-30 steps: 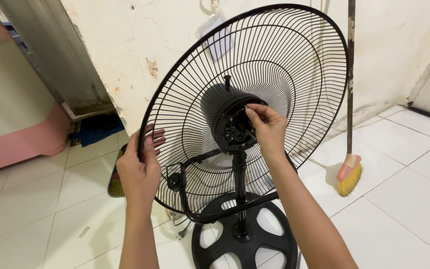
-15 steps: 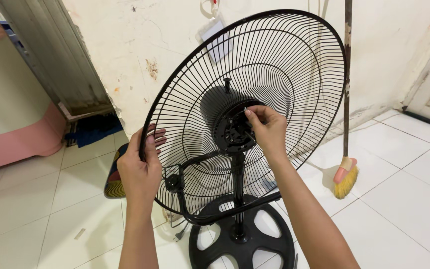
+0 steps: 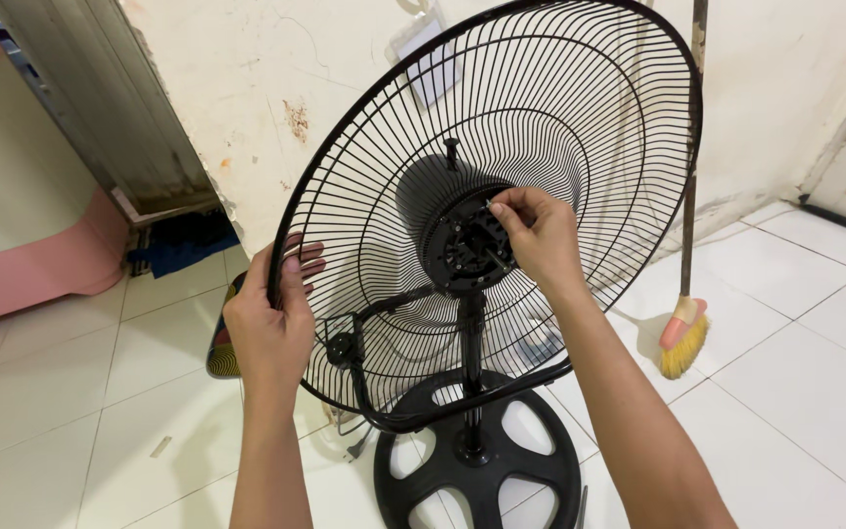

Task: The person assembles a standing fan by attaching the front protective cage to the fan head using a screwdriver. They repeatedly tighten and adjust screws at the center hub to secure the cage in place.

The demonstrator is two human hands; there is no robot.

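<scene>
Left hand: the left hand [image 3: 268, 328] comes up from 6 o'clock on a bare forearm, its fingers curled shut around the rim of the wire guard [image 3: 580, 108] at about 9 o'clock of the circle; the fingertips show through the wires on the far side.
Right hand: the right hand [image 3: 540, 240] reaches in from 5 o'clock, wrist bent, thumb and fingertips pinched together on a small part at the motor hub [image 3: 464, 250]; what that part is cannot be told.
Wire guard: a black round grille, tilted back, fills the upper middle of the view, with the hub at its centre and a short black pin standing at 12 o'clock of the hub.
Stand: a black pole [image 3: 470, 372] runs down from the hub to a round black base [image 3: 540, 480] with cut-outs, on the white tiled floor [image 3: 795, 392].
Around: a broom [image 3: 685, 338] with yellow bristles leans on the wall at 3 o'clock of the guard; a pink piece of furniture [image 3: 31, 279] sits at 9 o'clock.
</scene>
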